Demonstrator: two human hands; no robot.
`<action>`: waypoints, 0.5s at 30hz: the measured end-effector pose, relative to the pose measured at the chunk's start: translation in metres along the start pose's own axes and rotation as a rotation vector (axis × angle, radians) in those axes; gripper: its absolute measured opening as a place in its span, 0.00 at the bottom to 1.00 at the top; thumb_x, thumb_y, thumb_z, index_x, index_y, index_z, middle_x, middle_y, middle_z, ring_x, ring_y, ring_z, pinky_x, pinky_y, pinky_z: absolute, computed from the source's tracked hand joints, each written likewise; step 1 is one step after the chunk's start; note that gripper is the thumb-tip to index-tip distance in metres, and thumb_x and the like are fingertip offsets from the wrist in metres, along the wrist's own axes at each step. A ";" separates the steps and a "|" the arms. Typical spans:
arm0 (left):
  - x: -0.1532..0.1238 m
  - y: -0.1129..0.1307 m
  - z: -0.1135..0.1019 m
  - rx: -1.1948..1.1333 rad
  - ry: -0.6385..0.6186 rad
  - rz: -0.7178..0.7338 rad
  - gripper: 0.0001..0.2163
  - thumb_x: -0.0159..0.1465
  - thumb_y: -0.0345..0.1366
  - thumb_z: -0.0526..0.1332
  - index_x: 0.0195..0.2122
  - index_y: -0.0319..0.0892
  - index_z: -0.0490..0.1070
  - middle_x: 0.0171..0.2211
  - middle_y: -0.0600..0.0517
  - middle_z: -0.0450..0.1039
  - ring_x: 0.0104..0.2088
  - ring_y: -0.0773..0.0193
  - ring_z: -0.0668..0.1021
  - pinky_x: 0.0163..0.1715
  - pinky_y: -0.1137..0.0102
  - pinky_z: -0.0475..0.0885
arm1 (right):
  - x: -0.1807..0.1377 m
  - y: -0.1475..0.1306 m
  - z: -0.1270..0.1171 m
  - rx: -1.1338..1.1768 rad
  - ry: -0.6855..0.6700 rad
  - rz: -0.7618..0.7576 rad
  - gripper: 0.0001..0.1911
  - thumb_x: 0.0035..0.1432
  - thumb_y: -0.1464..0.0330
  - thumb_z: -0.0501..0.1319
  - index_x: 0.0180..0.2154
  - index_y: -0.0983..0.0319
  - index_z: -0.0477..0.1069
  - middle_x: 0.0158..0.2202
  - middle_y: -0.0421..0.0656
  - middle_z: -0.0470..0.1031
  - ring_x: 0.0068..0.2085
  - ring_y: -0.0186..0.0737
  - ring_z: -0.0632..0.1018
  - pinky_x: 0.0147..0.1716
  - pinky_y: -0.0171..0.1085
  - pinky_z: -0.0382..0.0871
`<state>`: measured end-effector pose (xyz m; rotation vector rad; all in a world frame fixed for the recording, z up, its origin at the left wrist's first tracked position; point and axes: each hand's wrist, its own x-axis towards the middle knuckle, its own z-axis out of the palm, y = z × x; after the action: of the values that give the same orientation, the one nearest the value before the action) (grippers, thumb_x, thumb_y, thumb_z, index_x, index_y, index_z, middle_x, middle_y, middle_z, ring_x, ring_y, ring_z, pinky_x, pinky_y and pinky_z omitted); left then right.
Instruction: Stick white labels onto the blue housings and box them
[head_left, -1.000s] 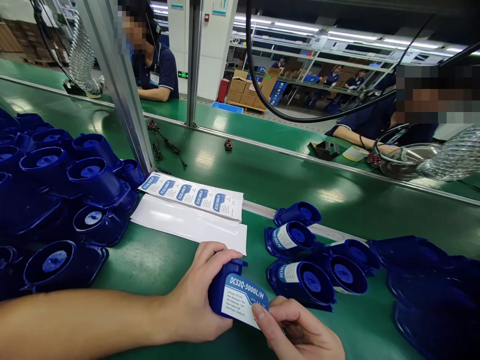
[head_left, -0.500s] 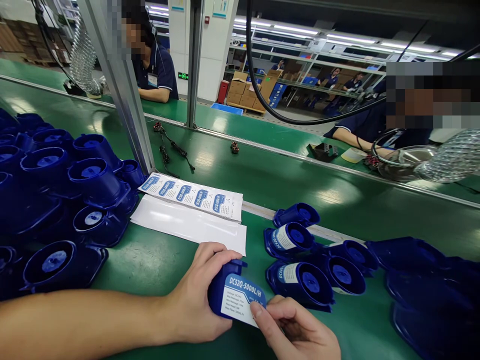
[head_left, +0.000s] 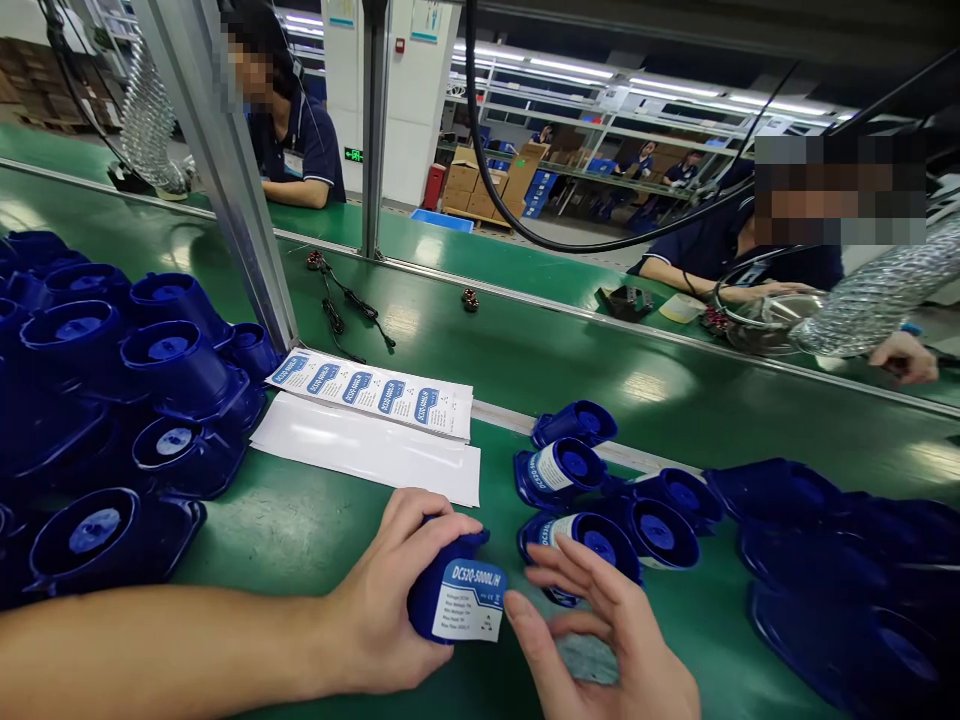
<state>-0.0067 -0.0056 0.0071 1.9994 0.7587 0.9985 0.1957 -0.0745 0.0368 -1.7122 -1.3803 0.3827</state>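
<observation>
My left hand [head_left: 394, 600] is wrapped round a dark blue plastic pump housing [head_left: 426, 590], held above the green bench. A blue and white label [head_left: 471, 602] printed "DC52Q-5000L/H" lies on the housing's side facing me. Just right of the label, my right hand [head_left: 607, 640] is open, thumb and fingers apart, holding nothing. Its thumb tip is close to the label's right edge; I cannot tell if it touches. Behind those fingers stands a labelled housing [head_left: 611, 540], partly hidden.
Many blue housings [head_left: 172, 365] crowd the left side. A label sheet [head_left: 375, 392] and white backing paper [head_left: 367, 450] lie ahead. More housings [head_left: 787, 490] are at right. A metal post [head_left: 225, 180] rises at left; a black cable [head_left: 480, 130] hangs overhead. Co-workers sit across the bench.
My right hand has let go of the label's edge and spread its fingers. The label, which stuck out to the right, now lies closer against the housing. My left hand keeps its hold.
</observation>
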 end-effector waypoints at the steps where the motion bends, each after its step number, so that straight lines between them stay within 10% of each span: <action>1: -0.001 0.001 0.000 0.022 -0.013 0.028 0.43 0.51 0.22 0.71 0.68 0.52 0.61 0.58 0.44 0.65 0.59 0.46 0.69 0.61 0.51 0.73 | -0.002 -0.001 0.003 0.101 -0.041 0.053 0.29 0.62 0.51 0.71 0.60 0.53 0.72 0.55 0.49 0.83 0.48 0.49 0.86 0.40 0.39 0.84; 5: -0.005 0.003 0.001 0.105 -0.059 0.150 0.36 0.59 0.24 0.68 0.68 0.49 0.61 0.58 0.42 0.67 0.58 0.47 0.69 0.65 0.49 0.70 | -0.006 -0.002 0.022 0.406 -0.217 0.190 0.29 0.65 0.55 0.69 0.64 0.52 0.69 0.66 0.49 0.75 0.64 0.53 0.79 0.63 0.49 0.77; 15: -0.004 0.002 0.000 0.084 -0.037 0.149 0.36 0.58 0.21 0.67 0.68 0.49 0.65 0.57 0.44 0.69 0.58 0.49 0.70 0.61 0.54 0.74 | 0.001 -0.002 0.025 0.363 -0.447 0.289 0.37 0.50 0.63 0.75 0.61 0.52 0.68 0.63 0.48 0.76 0.64 0.59 0.76 0.65 0.59 0.69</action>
<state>-0.0084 -0.0096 0.0072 2.1668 0.6490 1.0258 0.1771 -0.0632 0.0243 -1.5720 -1.2627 1.1635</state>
